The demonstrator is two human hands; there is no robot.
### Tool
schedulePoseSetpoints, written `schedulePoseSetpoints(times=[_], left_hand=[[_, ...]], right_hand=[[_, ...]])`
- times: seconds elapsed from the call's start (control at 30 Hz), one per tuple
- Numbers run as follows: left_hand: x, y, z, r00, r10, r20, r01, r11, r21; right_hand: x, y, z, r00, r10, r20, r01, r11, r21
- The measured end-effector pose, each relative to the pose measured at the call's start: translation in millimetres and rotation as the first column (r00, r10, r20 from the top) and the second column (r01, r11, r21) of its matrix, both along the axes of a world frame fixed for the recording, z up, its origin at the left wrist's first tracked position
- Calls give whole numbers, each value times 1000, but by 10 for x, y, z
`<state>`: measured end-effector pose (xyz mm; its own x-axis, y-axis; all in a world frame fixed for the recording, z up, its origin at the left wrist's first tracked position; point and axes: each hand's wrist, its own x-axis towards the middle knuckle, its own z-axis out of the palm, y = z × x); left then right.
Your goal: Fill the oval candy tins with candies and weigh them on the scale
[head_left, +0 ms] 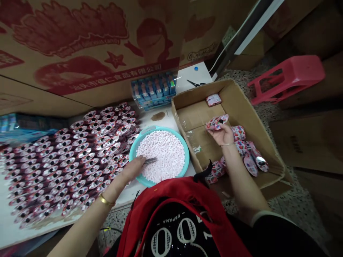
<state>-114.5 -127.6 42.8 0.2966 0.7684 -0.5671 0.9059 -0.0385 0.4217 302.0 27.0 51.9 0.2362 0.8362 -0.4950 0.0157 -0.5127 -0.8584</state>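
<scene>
My left hand (135,167) is closed on a slim metal tool (150,161), its far end at the small pale pink candies (163,148); its exact kind is unclear. These candies fill a turquoise plastic basin (186,157). Over the cardboard box (242,103), my right hand (223,135) grips a pink-and-red printed pouch (216,122) with a dark spot near my fingers. Below that hand, several similar pouches (250,164) lie in the box, partly behind my forearm. To the left of the basin, many pouches (80,153) stand upright in rows, their oval tops facing up.
A flat printed packet (213,100) lies at the box's far end. Behind the basin are blue packages (154,89), with black scissors (196,84) and a blue cap (196,68) nearby. Large printed cartons (93,43) form a wall behind. A red plastic stool (294,76) is at right.
</scene>
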Motion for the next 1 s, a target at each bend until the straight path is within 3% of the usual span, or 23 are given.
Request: schedulePoseSetpoints(times=[0.03, 0.1, 0.17, 0.27, 0.33, 0.37, 0.43, 0.53, 0.63, 0.73, 0.83, 1.0], left_hand=[[105, -47, -85, 1000, 9, 11, -9, 1000, 7], [341, -76, -255, 998, 32, 47, -34, 999, 41], [585, -47, -407, 994, 64, 85, -72, 994, 86], [865, 20, -552, 979, 107, 170, -134, 980, 150], [949, 51, -577, 963, 121, 240, -166, 970, 178], [956, 64, -569, 954, 122, 274, -178, 966, 189], [905, 88, -517, 936, 116, 332, -192, 960, 205], [694, 129, -341, 916, 96, 389, -198, 952, 232], [416, 159, -33, 912, 72, 404, -190, 947, 259], [216, 173, 348, 915, -4, 403, -119, 952, 281], [183, 183, 685, 934, -114, 339, 17, 961, 276], [443, 206, 974, 978, -209, 16, 201, 957, 208]], right_hand=[[-36, -149, 124, 981, 8, -193, -6, 1000, 13], [-153, -438, 372, 857, 38, -514, -44, 999, 0], [-326, -706, 585, 746, 65, -663, -124, 991, -42], [-646, -1060, 769, 652, 99, -751, -265, 959, -103], [-854, -1256, 775, 628, 134, -766, -351, 928, -125], [-944, -1338, 744, 642, 167, -748, -389, 912, -129], [-1081, -1465, 629, 743, 291, -603, -444, 888, -118], [-1188, -1566, 408, 869, 429, -246, -460, 884, -85], [-1251, -1576, 226, 896, 441, -47, -443, 896, -38], [-1341, -1517, 102, 880, 468, 86, -470, 883, 4], [-1455, -1429, 25, 836, 521, 173, -532, 846, 27], [-1593, -1342, -17, 745, 618, 250, -646, 763, 38]])
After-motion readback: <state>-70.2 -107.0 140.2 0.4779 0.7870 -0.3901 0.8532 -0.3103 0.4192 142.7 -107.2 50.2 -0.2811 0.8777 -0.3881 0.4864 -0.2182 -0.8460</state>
